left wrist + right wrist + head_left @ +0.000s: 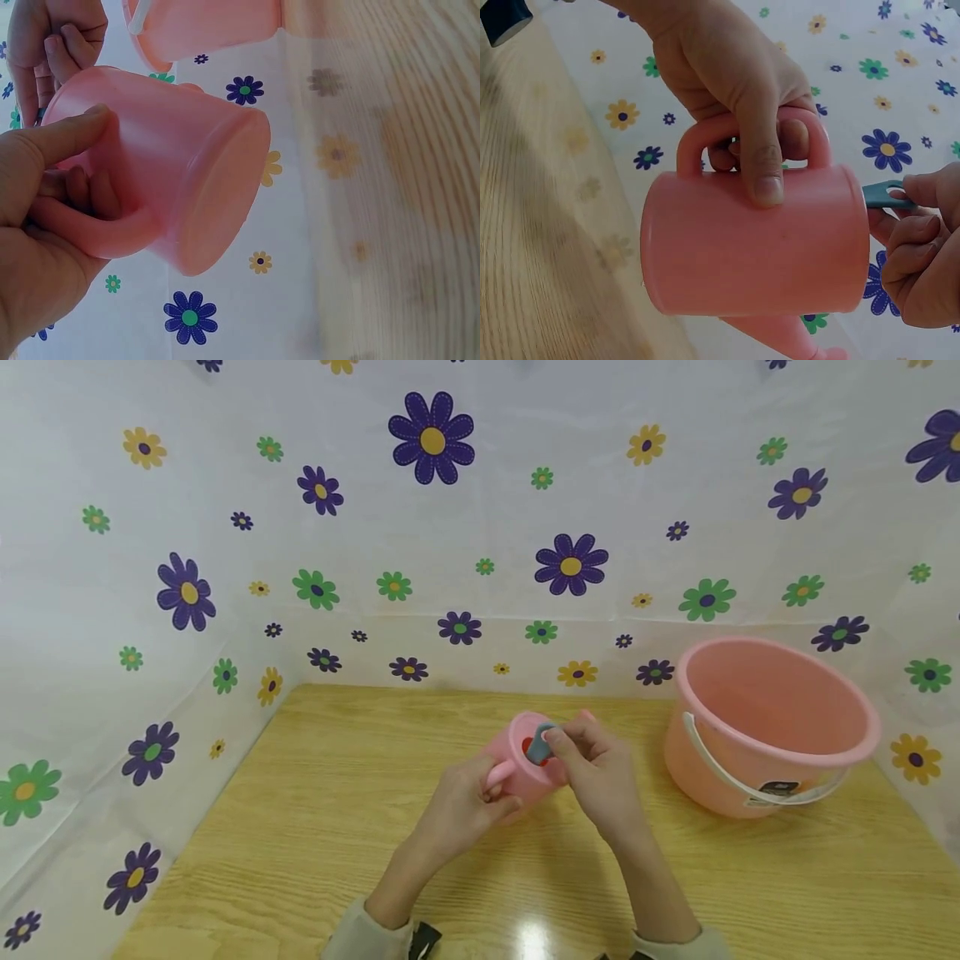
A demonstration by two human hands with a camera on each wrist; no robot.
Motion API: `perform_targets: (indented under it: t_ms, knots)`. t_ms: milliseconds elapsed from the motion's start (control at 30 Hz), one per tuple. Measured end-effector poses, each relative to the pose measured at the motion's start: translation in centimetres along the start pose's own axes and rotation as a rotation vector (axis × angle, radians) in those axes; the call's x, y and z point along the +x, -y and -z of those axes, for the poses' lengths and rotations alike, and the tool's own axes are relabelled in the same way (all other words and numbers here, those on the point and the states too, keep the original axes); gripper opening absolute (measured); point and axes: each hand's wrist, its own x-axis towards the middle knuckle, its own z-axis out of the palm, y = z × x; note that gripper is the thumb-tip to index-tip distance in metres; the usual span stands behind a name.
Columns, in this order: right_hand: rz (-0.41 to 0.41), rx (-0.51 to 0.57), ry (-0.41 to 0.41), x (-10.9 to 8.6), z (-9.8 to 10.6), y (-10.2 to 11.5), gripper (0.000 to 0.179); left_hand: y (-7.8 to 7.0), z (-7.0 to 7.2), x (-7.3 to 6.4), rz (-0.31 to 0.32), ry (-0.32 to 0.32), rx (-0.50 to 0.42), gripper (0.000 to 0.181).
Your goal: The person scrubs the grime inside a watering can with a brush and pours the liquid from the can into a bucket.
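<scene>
My left hand point(456, 803) grips the looped handle of a pink watering can point(754, 247), its thumb lying along the can's side. The can is tipped over and held up above the table, with its flat base showing in the left wrist view. Its spout point(772, 335) points away on the side opposite the handle. With thumb and fingers, my right hand point(602, 768) pinches the holed end of a teal handle point(883, 195) that sticks out of the can's mouth. Something red point(527, 746) shows inside the can behind it. The rest of the teal piece is hidden in the can.
A pink bucket point(686, 768) with a white carrying handle point(708, 757) stands on the right of the wooden table point(315, 777). A white sheet point(495, 510) printed with flowers hangs behind and on both sides.
</scene>
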Motion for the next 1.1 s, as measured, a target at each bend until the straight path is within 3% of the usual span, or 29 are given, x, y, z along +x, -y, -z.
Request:
perform_targets:
  t_ms: [133, 267, 500, 733, 967, 1100]
  knots:
    - [-0.031, 0.046, -0.028, 0.0, 0.2, 0.3, 0.022, -0.2, 0.2, 0.0, 0.039, 0.009, -0.042, 0.029]
    - [-0.01, 0.085, -0.072, 0.0, 0.7, 0.6, 0.021, -0.2, 0.2, 0.1, 0.046, 0.01, -0.042, 0.03]
    - [-0.069, 0.025, 0.067, 0.1, 0.5, 0.0, 0.024, -0.1, 0.2, 0.0, 0.05, 0.006, -0.039, 0.03]
    - [-0.074, 0.098, 0.03, 0.2, 1.2, 0.3, 0.023, 0.0, 0.3, 0.0, 0.052, -0.002, -0.028, 0.032]
    - [-0.038, 0.077, 0.118, 0.3, 1.0, 0.1, 0.021, 0.2, 0.1, -0.1, 0.045, 0.01, -0.038, 0.037]
    - [-0.049, 0.101, 0.109, 0.4, 1.2, 0.4, 0.024, 0.3, 0.2, -0.1, 0.031, 0.0, -0.022, 0.033]
